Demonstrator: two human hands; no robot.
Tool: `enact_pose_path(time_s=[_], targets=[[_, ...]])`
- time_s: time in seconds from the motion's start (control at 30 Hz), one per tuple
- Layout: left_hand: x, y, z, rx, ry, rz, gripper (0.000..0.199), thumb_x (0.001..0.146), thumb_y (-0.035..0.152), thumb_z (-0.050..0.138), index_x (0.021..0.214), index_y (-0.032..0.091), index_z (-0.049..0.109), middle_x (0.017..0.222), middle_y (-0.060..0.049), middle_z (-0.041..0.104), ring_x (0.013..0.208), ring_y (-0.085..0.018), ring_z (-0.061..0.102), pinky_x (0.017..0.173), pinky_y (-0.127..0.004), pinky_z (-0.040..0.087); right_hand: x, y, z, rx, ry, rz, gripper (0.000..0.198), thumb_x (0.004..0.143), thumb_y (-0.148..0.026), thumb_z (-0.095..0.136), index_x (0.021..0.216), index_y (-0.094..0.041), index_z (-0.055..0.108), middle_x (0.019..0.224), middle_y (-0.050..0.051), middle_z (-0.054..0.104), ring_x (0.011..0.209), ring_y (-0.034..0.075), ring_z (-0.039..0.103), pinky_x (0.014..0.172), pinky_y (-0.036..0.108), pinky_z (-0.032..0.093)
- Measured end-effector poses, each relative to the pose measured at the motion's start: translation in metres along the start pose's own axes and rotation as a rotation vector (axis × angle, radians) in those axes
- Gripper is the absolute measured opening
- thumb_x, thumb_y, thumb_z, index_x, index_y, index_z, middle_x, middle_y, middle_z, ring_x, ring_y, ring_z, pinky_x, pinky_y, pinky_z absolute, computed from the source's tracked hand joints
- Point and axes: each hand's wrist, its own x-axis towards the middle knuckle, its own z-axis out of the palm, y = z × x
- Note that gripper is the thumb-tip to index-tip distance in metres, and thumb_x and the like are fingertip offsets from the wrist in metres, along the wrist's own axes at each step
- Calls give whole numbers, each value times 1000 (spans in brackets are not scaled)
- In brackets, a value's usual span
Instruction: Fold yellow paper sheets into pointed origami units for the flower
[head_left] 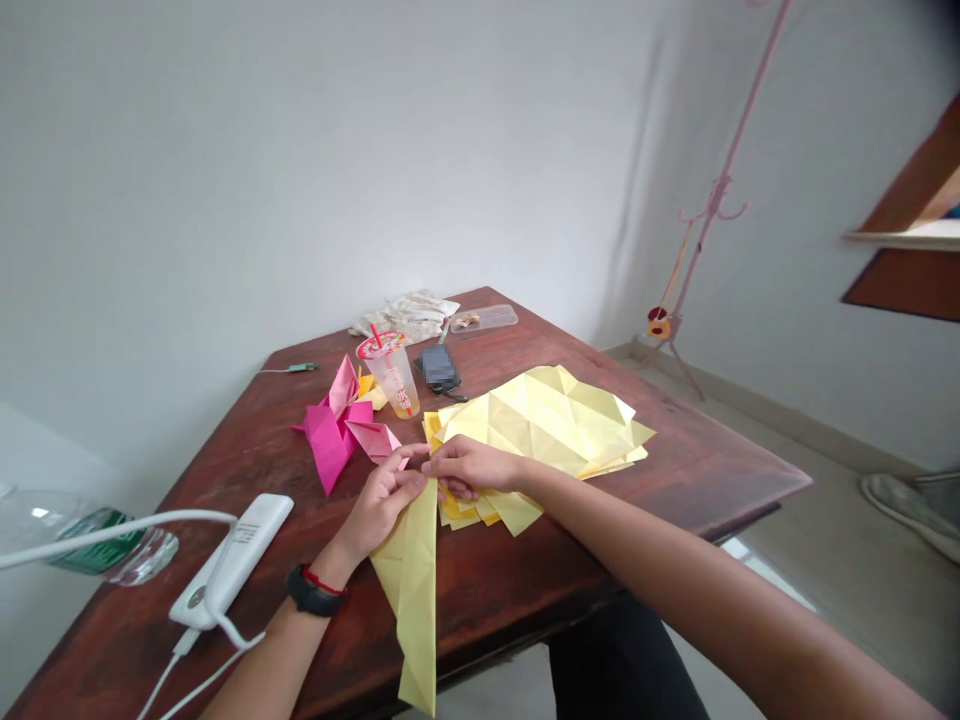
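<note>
A strip of pale yellow folded paper [417,590] hangs down past the front edge of the table, its top end between my two hands. My left hand [386,500] holds that top end from the left, thumb against the paper and fingers stretched toward the other hand. From the right, my right hand [469,466] pinches the same end, its fingers curled in. Just behind my right wrist lies a stack of creased yellow paper sheets [551,415]. Folded pink paper pieces [330,440] sit beyond my left hand.
A plastic cup with a straw [394,375] stands behind the pink pieces. Near it are a dark phone-like device [439,368], a crumpled cloth [412,315] and a clear tray [487,318]. At left are a white power strip [232,560] with cables and a bottle [97,540].
</note>
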Motion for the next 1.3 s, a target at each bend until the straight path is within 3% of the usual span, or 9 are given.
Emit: enact_pose_path(time_s=[0.27,0.4,0.53,0.63,0.73,0.87,1.03,1.23,1.3], targets=[[1,3,8,37,66,-18,55,80,39,78,126,18,58,75,-5,74,70,-20,70,68,-26,51,1,-1,2,-51,55,-9,33,84,-25,55,53,-16,58,36,-4,49,29,8,41,33,18,33],[17,20,18,71,144,16,43,80,36,78,117,19,64,75,-2,73,61,-15,66,64,-24,51,5,-2,-6,112,234,-119,34,81,-31,60,50,-19,52,36,-4,48,29,8,41,30,19,29],[42,31,35,59,191,129,37,76,32,82,107,18,67,90,-4,74,78,-17,70,75,-25,53,8,-2,-19,388,380,-243,42,82,-46,61,51,-21,47,35,-6,42,31,9,42,32,20,29],[55,31,43,-64,199,154,36,76,31,82,106,19,67,91,-3,74,80,-17,70,73,-26,53,9,0,-26,500,429,-260,52,85,-60,57,54,-20,49,39,-5,43,34,10,44,35,20,32],[56,28,39,-240,223,142,36,74,30,83,106,20,68,88,-1,72,76,-16,69,69,-24,54,10,3,-28,484,447,-221,52,84,-60,60,54,-19,50,42,-4,47,37,9,43,39,20,34],[50,24,22,-541,195,106,32,73,26,84,100,21,67,82,3,66,66,-12,64,60,-23,53,11,6,-22,431,426,-117,39,82,-49,66,61,-17,56,54,-1,55,48,10,50,45,20,37],[51,23,7,-833,109,79,22,78,21,79,94,20,63,78,2,59,68,-13,62,64,-26,55,9,9,-8,499,262,-8,29,81,-44,71,87,-17,65,90,4,67,79,14,64,68,24,50],[52,26,2,-973,114,96,17,79,14,73,89,20,61,75,2,55,75,-16,63,73,-29,56,6,15,-3,603,13,154,33,84,-47,72,98,-18,63,87,2,67,71,15,66,64,26,52],[51,25,2,-985,126,95,16,78,13,72,88,20,61,74,1,55,79,-18,65,80,-32,56,6,18,-4,597,1,170,32,80,-42,76,95,-17,64,82,2,67,66,13,65,59,23,50]])
